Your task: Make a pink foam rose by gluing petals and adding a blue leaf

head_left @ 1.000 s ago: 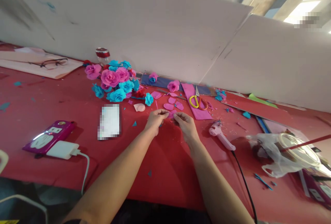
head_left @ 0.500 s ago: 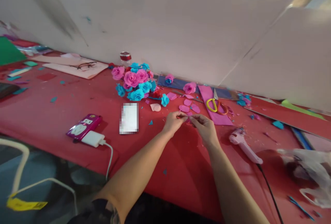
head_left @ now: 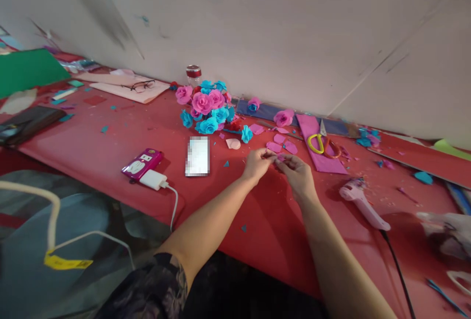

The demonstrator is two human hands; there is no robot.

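Over the red table (head_left: 213, 201), my left hand (head_left: 258, 164) and my right hand (head_left: 297, 174) meet fingertip to fingertip. Both are closed in a pinch on a small pink paper petal (head_left: 280, 157), partly hidden by the fingers. Just beyond them lie several loose pink petals (head_left: 290, 147) and a pale pink petal (head_left: 233, 144). A bunch of pink and blue paper flowers (head_left: 202, 103) stands farther back on the left. To the right, scissors (head_left: 324, 143) with yellow and orange handles rest on a folded pink paper strip (head_left: 331, 164).
A pink glue gun (head_left: 364, 204) with a black cord lies right of my right arm. On the left are a magenta power socket (head_left: 143, 163) with a white charger (head_left: 153, 179), a blurred white rectangle (head_left: 197, 157) and eyeglasses (head_left: 142, 86). A pale wall (head_left: 257, 29) rises behind.
The camera view has tilted down and turned left, so the table things appear shifted right and slightly up. My hands stay together, with more of the pink petal showing between the fingers.
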